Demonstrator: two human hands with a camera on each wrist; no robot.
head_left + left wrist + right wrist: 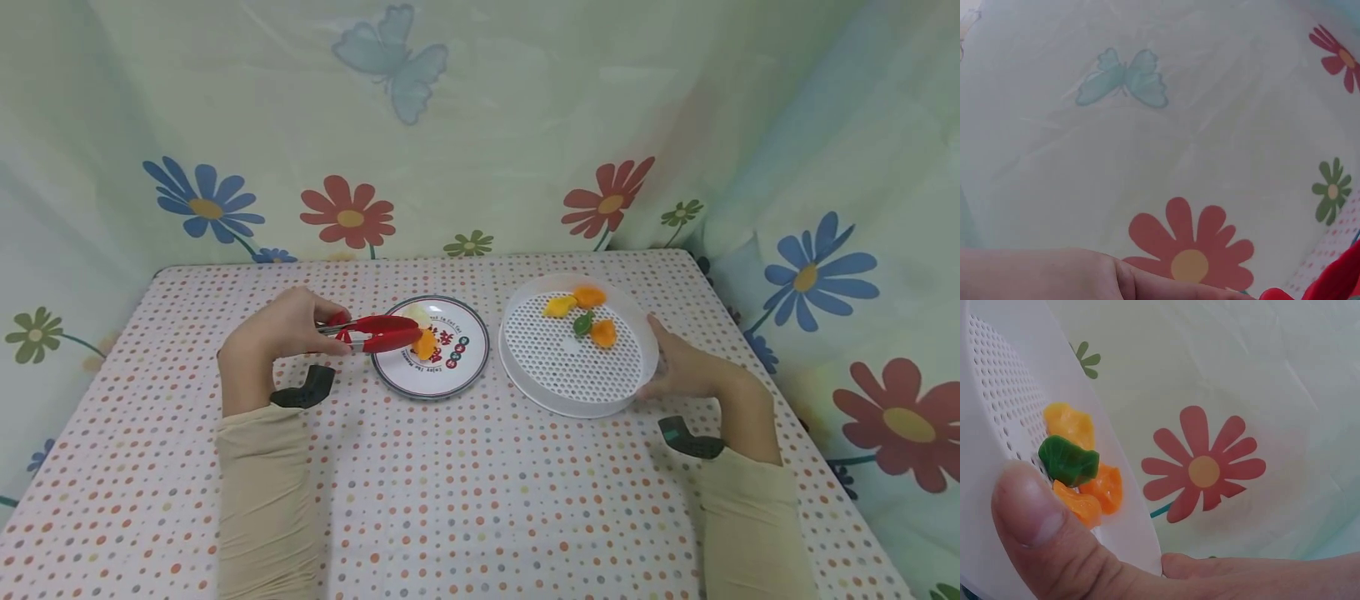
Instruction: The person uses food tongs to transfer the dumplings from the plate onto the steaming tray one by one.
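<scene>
My left hand grips red-tipped metal tongs, whose tips reach over the white plate. At the tips lies an orange piece; whether they pinch it I cannot tell. A pale piece is on the plate behind them. My right hand holds the right rim of a round white sieve tray, thumb in front, seen close in the right wrist view. Inside the tray are a yellow piece, a green piece and two orange pieces.
A dotted cloth covers the table. Behind and beside it hangs a curtain printed with flowers and a butterfly. The plate and the tray stand side by side, with a narrow gap between them.
</scene>
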